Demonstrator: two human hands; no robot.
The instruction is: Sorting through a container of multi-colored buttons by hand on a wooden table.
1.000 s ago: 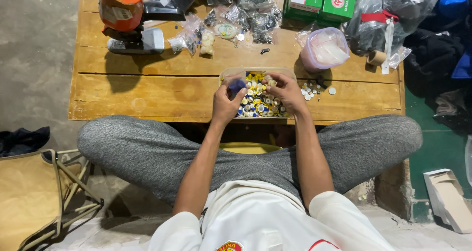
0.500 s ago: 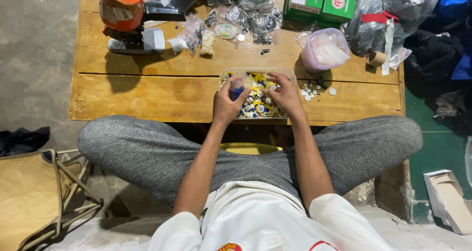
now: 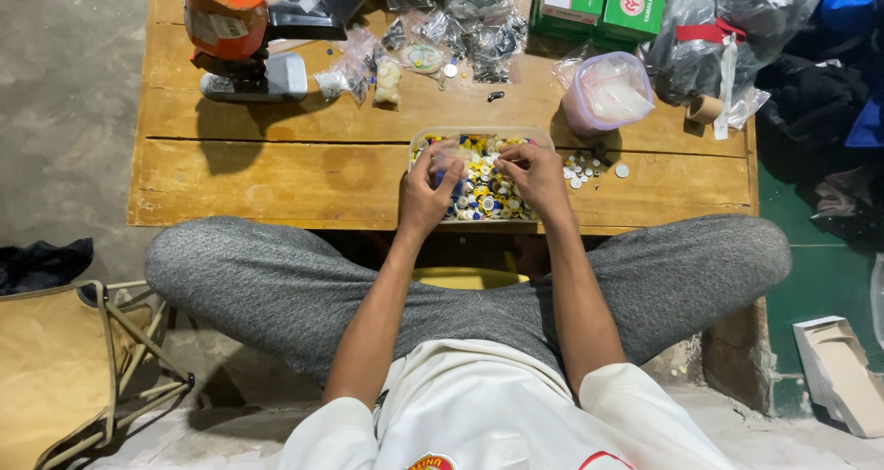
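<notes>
Wooden planks, worn and stained, make up our low counter (image 3: 276, 171), which stands on a grey concrete floor (image 3: 64, 111) with a green-painted strip at the right. We sit cross-legged before it in grey trousers. Across the far side lie an orange-topped machine (image 3: 230, 28), small plastic bags of parts (image 3: 470, 33), two green boxes (image 3: 603, 5), a lidded pink tub (image 3: 608, 92) and a roll of tape (image 3: 706, 108). A folding stool (image 3: 64, 369) sits at our left.

Both forearms reach forward and meet over a clear tray (image 3: 479, 137) of yellow, blue and white caps near the counter's front edge. Our left hand (image 3: 425, 189) curls its grip around a small blue cap (image 3: 446, 177). Our right hand (image 3: 534, 177) has fingers bent and pinched together above the tray; what they hold we cannot tell. Loose white caps (image 3: 585, 166) lie just right of the tray.
</notes>
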